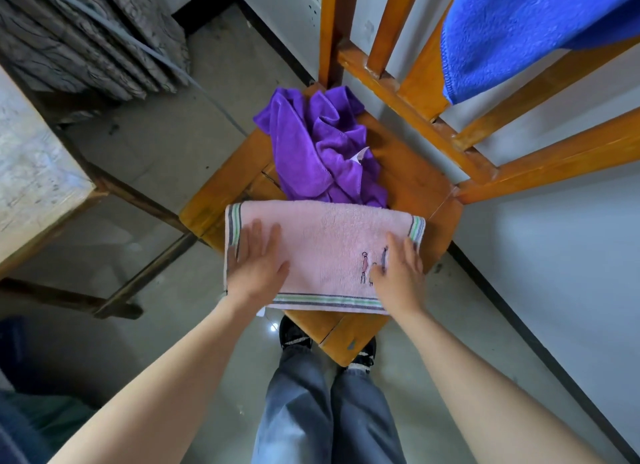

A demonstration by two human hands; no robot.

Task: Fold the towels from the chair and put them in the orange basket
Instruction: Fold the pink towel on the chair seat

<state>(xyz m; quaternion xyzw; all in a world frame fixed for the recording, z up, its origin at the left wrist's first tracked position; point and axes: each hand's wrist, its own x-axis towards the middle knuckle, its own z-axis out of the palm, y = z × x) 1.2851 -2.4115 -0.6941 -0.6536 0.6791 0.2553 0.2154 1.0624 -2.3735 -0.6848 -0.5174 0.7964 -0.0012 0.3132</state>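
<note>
A pink towel [325, 252] with striped edges lies folded flat across the front of the orange wooden chair seat [412, 176]. My left hand [256, 266] rests flat on its left end, fingers apart. My right hand [398, 273] presses flat on its right end, beside a small embroidered figure. Behind the pink towel a purple towel [318, 144] lies crumpled on the seat. A blue towel [533, 23] hangs over the chair back at the upper right. No orange basket is in view.
A pale table [31, 172] with dark legs stands at the left. Patterned curtains [86, 37] hang at the upper left. A white wall with a dark skirting runs along the right. My legs and shoes [294, 335] stand in front of the chair.
</note>
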